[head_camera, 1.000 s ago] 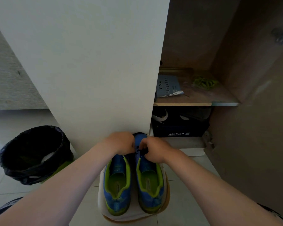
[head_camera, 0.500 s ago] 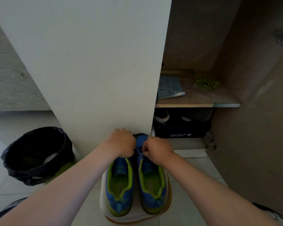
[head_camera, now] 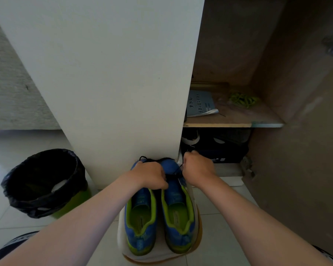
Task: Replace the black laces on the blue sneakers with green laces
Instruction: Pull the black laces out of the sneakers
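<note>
Right hand (head_camera: 197, 169) has drawn away from the left hand (head_camera: 150, 174), pinching the black lace (head_camera: 156, 159); the left grips the blue sneakers (head_camera: 178, 214) at the tongue. Unlacing is likely underway, and the remaining eyelets need freeing. Green laces (head_camera: 242, 99) lie on the shelf (head_camera: 229, 123).

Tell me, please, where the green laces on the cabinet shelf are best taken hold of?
Pinch the bunched middle of the green laces, coming from the open front and slightly above. They lie as a loose, flat tangle on the wooden shelf, and the cabinet wall stands close on their right.
</note>
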Demonstrator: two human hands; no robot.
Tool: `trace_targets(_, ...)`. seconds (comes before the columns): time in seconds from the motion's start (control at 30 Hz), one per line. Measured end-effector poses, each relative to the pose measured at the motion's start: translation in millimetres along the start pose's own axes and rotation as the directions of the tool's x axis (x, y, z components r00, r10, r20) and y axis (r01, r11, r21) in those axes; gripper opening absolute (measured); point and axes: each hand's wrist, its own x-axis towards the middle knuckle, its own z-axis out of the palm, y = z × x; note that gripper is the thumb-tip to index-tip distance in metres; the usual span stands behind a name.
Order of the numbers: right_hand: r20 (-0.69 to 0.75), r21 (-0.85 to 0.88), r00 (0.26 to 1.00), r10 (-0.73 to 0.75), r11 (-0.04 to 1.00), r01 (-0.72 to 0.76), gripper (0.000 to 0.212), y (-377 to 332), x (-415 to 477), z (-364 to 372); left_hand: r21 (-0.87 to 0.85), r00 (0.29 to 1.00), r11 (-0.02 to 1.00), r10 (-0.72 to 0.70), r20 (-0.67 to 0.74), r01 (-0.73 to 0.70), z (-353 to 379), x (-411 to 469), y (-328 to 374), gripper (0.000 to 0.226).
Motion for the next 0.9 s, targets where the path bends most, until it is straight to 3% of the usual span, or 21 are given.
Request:
trace_targets(0.07,0.021,0.017,1.0,0.007,1.0,-0.007,0.024,-1,-1,2,-0.015,1.0,1.0,0.007,0.002,-0.007,0,0,1,0.036)
trace_targets(0.17,0.113,0.14,0.979,-0.169,0.978,0.152,0.045,-3,-2,6,-0.019,1.0,1.0,0.014,0.002,-0.014,-1,0,3,0.032)
trace_targets(0.23,0.155,0.167,0.949,-0.275,0.954,0.249,0.047,-7,-4,10,-0.005,1.0,1.0,0.028,0.01,-0.028,-2,-1,3,0.026)
trace_targets(0.37,0.149,-0.084,0.928,-0.342,0.93,0.357,0.024,-11,-4,18,-0.018,1.0,1.0,0.02,0.012,-0.02,-3,-3,2,0.033)
trace_targets(0.6,-0.026,0.053,0.98,-0.196,0.979,0.197,0.019,-8,0,15,-0.182,0.999,0.983,-0.022,0.033,0.028,1,-5,5,0.038)
trace_targets(0.77,-0.265,0.315,0.959,0.101,0.949,-0.013,0.017,-8,2,1,-0.182,1.0,0.983,0.004,-0.001,-0.004,7,-3,7,0.034)
trace_targets(0.9,-0.231,0.3,0.967,0.108,0.953,-0.035,0.016,-1,6,-7,-0.167,0.991,0.986,0.005,-0.131,-0.027,13,1,7,0.017)
